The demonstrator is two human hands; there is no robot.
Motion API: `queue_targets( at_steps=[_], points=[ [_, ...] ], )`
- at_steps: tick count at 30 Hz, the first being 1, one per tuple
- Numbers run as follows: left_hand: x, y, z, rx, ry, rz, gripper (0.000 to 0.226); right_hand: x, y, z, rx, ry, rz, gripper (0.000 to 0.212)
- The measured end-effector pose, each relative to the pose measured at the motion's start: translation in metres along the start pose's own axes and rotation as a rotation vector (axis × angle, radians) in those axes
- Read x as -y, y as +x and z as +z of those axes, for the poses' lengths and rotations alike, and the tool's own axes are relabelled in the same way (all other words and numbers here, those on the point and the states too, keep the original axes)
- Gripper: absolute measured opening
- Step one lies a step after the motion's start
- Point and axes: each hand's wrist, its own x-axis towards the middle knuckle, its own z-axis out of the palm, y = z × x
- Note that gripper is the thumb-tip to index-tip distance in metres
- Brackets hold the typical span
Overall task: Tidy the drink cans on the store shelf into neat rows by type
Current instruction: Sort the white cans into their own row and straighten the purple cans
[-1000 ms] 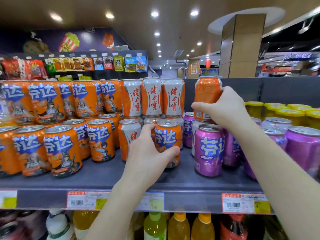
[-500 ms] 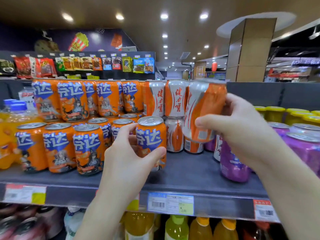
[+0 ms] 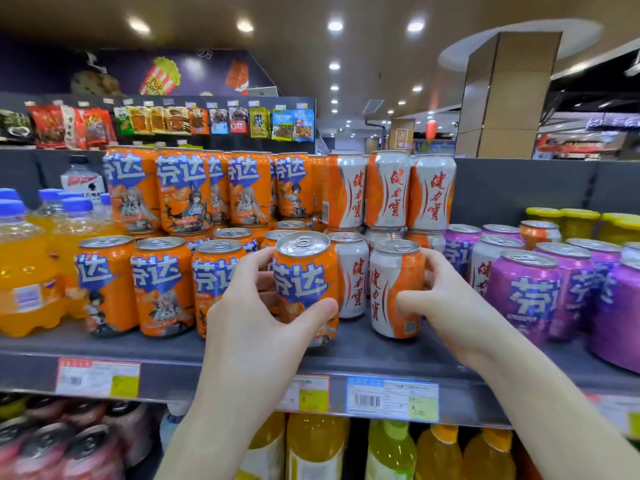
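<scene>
My left hand (image 3: 256, 317) grips an orange can with blue lettering (image 3: 304, 278), tilted a little, at the front of the grey shelf (image 3: 346, 355). My right hand (image 3: 446, 303) holds a white-and-orange can with red lettering (image 3: 391, 289) standing on the shelf just right of it. Matching orange cans (image 3: 162, 285) stand in rows to the left, stacked two high behind. More white-and-orange cans (image 3: 388, 188) are stacked behind the two held cans. Purple cans (image 3: 526, 292) fill the right side.
Orange drink bottles with blue caps (image 3: 27, 271) stand at the far left. Yellow-lidded containers (image 3: 581, 223) sit at the back right. Price tags (image 3: 391, 396) line the shelf edge, with bottles (image 3: 318, 448) on the shelf below. Snack packets (image 3: 166, 121) hang behind.
My right hand brought the white-and-orange can down from the top of the stack and stood it on the shelf front. My left hand slid the orange can leftward, and the view shifted right.
</scene>
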Motion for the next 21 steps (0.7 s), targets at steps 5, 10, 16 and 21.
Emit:
queue_targets(
  at_steps=[5, 10, 16, 21],
  points=[
    [0.004, 0.002, 0.000, 0.010, -0.036, 0.013, 0.084, 0.000, 0.005, -0.006, 0.001, -0.064, 0.067, 0.073],
    [0.007, 0.003, 0.000, 0.015, -0.064, 0.020, 0.084, 0.007, -0.007, 0.003, -0.104, -0.223, 0.095, 0.089],
    [0.008, 0.003, 0.001, 0.050, -0.081, 0.022, 0.079, 0.005, 0.000, 0.006, -0.258, -0.240, 0.029, 0.069],
    [0.006, 0.002, 0.003, 0.072, -0.104, 0.037, 0.079, 0.005, 0.006, 0.000, -0.165, -0.152, 0.017, 0.055]
  ],
)
